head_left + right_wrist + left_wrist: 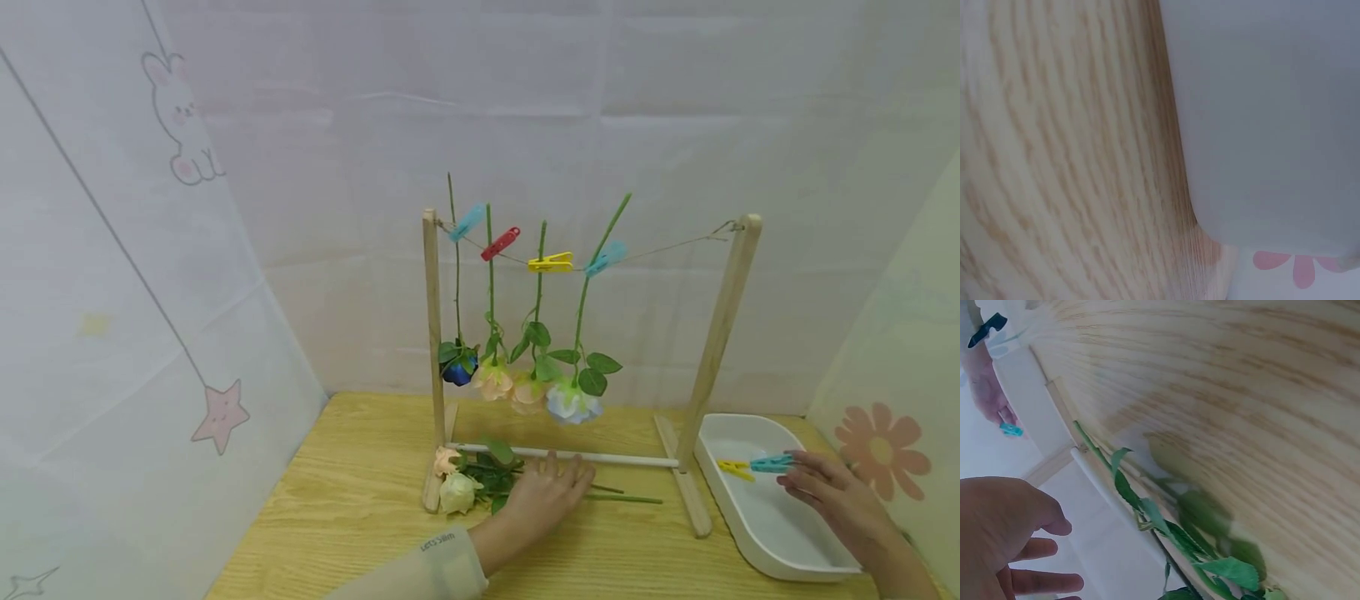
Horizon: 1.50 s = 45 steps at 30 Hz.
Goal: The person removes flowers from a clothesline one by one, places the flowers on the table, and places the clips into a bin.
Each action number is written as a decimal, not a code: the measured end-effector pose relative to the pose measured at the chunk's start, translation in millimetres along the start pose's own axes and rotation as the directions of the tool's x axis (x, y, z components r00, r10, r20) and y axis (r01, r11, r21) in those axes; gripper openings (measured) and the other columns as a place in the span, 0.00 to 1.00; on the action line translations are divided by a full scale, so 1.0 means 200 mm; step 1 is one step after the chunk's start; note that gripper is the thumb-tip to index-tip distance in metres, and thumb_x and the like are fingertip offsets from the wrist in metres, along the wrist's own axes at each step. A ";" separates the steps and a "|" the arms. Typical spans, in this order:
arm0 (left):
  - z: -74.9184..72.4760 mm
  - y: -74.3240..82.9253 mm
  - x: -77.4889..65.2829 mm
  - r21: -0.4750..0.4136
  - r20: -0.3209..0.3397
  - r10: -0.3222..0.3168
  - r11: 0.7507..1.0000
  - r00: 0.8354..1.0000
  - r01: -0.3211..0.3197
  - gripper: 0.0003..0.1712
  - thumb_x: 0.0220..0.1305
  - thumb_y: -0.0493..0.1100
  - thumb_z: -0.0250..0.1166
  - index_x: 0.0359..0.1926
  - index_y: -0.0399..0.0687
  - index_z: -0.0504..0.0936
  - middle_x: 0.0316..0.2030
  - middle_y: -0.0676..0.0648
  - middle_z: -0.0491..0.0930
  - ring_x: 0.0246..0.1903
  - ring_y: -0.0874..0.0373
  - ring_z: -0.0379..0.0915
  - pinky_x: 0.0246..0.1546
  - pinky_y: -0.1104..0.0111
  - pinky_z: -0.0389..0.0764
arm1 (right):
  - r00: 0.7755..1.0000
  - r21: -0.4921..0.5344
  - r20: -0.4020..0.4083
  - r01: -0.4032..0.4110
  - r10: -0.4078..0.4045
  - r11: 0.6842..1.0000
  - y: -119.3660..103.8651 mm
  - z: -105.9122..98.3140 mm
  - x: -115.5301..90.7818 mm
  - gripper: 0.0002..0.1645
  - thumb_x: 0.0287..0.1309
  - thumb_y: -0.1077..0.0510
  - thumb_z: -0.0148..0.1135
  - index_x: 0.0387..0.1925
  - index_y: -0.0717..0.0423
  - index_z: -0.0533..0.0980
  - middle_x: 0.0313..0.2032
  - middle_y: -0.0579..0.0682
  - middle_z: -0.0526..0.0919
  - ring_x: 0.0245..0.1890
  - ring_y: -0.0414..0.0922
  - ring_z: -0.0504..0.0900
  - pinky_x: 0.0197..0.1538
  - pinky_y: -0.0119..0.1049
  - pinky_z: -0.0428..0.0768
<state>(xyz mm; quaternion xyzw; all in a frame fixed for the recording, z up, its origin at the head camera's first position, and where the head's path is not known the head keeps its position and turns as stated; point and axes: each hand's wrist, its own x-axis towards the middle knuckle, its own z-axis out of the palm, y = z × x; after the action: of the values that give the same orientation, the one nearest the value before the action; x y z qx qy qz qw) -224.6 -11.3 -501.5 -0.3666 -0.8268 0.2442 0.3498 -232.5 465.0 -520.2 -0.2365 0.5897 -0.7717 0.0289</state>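
Over the white tray point(780, 521), my right hand point(843, 500) pinches a teal clothespin point(772, 463) by its end. A yellow clothespin point(735, 469) shows right at that clothespin's tip. The left wrist view also catches the right hand point(988, 394) with the teal clothespin point(1011, 429). My left hand point(546, 492) is over the stems of artificial roses lying on the table, its fingers extended and nothing gripped. A cream rose point(459, 493) and a peach rose point(446, 461) lie left of it, with green leaves point(1229, 570) along the stems.
A wooden stand point(720, 342) carries a string with several flowers hung upside down, including a blue rose point(459, 371) and a pale blue flower point(573, 404). A red clothespin point(500, 243) and others clip the stems. A white crossbar point(622, 459) runs low between the posts.
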 end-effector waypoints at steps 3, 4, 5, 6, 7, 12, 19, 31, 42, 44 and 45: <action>-0.02 -0.01 0.01 -0.008 -0.014 0.007 1.000 1.000 -0.008 0.25 0.72 0.56 0.62 0.68 0.64 0.75 0.60 0.57 0.80 0.46 0.58 0.85 0.35 0.67 0.87 | 1.000 -0.035 0.018 -0.015 0.016 0.999 0.00 0.00 0.00 0.31 0.73 0.78 0.34 0.62 0.56 0.77 0.53 0.46 0.85 0.50 0.42 0.86 0.54 0.30 0.82; -0.02 -0.01 0.01 -0.010 -0.021 0.008 1.000 1.000 -0.008 0.25 0.72 0.56 0.62 0.67 0.64 0.75 0.59 0.56 0.81 0.46 0.58 0.85 0.35 0.67 0.87 | 1.000 -0.059 0.014 -0.022 0.023 0.998 0.00 0.00 0.01 0.31 0.74 0.78 0.35 0.62 0.55 0.77 0.53 0.46 0.86 0.50 0.41 0.86 0.54 0.29 0.82; -0.03 -0.01 0.01 -0.014 -0.028 0.007 1.000 1.000 -0.007 0.25 0.72 0.56 0.62 0.67 0.63 0.75 0.59 0.56 0.81 0.45 0.58 0.85 0.35 0.68 0.87 | 1.000 -0.080 0.009 -0.029 0.030 0.996 0.00 0.00 0.01 0.31 0.74 0.77 0.35 0.61 0.54 0.77 0.52 0.45 0.86 0.50 0.41 0.86 0.53 0.29 0.82; -0.04 -0.01 0.01 -0.016 -0.034 0.006 1.000 0.999 -0.006 0.25 0.71 0.56 0.63 0.67 0.63 0.75 0.59 0.56 0.81 0.45 0.58 0.85 0.36 0.68 0.87 | 0.999 -0.101 0.006 -0.032 0.033 0.994 0.00 0.00 0.01 0.30 0.74 0.77 0.36 0.60 0.53 0.78 0.52 0.44 0.86 0.50 0.40 0.86 0.53 0.28 0.82; -0.04 -0.02 0.02 -0.021 -0.039 0.004 1.000 0.999 -0.005 0.25 0.71 0.56 0.63 0.66 0.62 0.76 0.58 0.55 0.81 0.45 0.58 0.85 0.37 0.67 0.87 | 0.999 -0.122 -0.006 -0.041 0.041 0.992 0.00 0.00 0.01 0.30 0.75 0.76 0.36 0.59 0.51 0.78 0.52 0.43 0.86 0.49 0.39 0.86 0.53 0.28 0.82; -0.10 -0.05 0.03 -0.019 -0.044 0.006 1.000 0.999 -0.007 0.26 0.70 0.56 0.64 0.66 0.61 0.76 0.58 0.55 0.81 0.43 0.59 0.85 0.37 0.69 0.87 | 0.999 -0.162 -0.028 -0.051 0.047 0.986 -0.01 0.01 0.01 0.28 0.75 0.74 0.38 0.58 0.50 0.78 0.51 0.42 0.87 0.49 0.38 0.86 0.51 0.27 0.82; -0.18 -0.14 0.05 -0.056 -0.070 0.002 0.998 0.998 -0.006 0.26 0.68 0.53 0.64 0.66 0.58 0.75 0.58 0.54 0.81 0.40 0.59 0.84 0.34 0.70 0.86 | 1.000 -0.170 -0.003 -0.030 0.030 0.985 -0.04 0.02 0.04 0.29 0.76 0.75 0.36 0.61 0.51 0.76 0.53 0.43 0.86 0.50 0.38 0.85 0.53 0.25 0.81; -0.25 -0.25 0.08 -0.032 -0.131 -0.036 0.999 0.991 0.032 0.23 0.69 0.51 0.63 0.64 0.57 0.76 0.58 0.54 0.82 0.42 0.58 0.84 0.29 0.73 0.83 | 0.994 -0.474 -0.110 -0.066 0.015 0.878 -0.16 0.12 0.14 0.23 0.73 0.72 0.48 0.60 0.48 0.76 0.48 0.34 0.86 0.46 0.32 0.85 0.48 0.21 0.81; -0.31 -0.34 0.11 -0.075 -0.137 -0.091 0.994 0.986 0.081 0.25 0.68 0.50 0.65 0.64 0.54 0.76 0.58 0.51 0.81 0.51 0.52 0.83 0.37 0.68 0.87 | 0.971 -0.766 -0.226 -0.229 0.082 0.601 -0.34 0.25 0.23 0.24 0.75 0.53 0.56 0.66 0.57 0.70 0.48 0.24 0.82 0.45 0.24 0.81 0.43 0.15 0.74; -0.31 -0.36 0.12 -0.090 -0.138 -0.106 0.992 0.985 0.094 0.26 0.67 0.50 0.66 0.64 0.53 0.76 0.59 0.50 0.81 0.53 0.50 0.82 0.38 0.66 0.88 | 0.968 -0.792 -0.240 -0.242 0.080 0.560 -0.38 0.28 0.24 0.25 0.74 0.50 0.57 0.67 0.54 0.70 0.49 0.25 0.82 0.46 0.21 0.79 0.43 0.14 0.71; -0.32 -0.36 0.13 -0.091 -0.142 -0.112 0.991 0.984 0.100 0.25 0.68 0.50 0.65 0.64 0.54 0.76 0.59 0.50 0.81 0.53 0.50 0.82 0.39 0.66 0.88 | 0.966 -0.805 -0.247 -0.247 0.074 0.539 -0.39 0.29 0.25 0.26 0.74 0.49 0.58 0.67 0.53 0.70 0.49 0.26 0.83 0.47 0.20 0.78 0.43 0.14 0.70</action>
<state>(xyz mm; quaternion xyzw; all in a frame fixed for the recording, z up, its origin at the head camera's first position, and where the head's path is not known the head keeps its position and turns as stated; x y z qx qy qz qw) -220.7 -26.6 -402.7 -0.3533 -0.8268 0.1628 0.4064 -235.0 420.4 -419.7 -0.0950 0.9025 -0.4142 -0.0693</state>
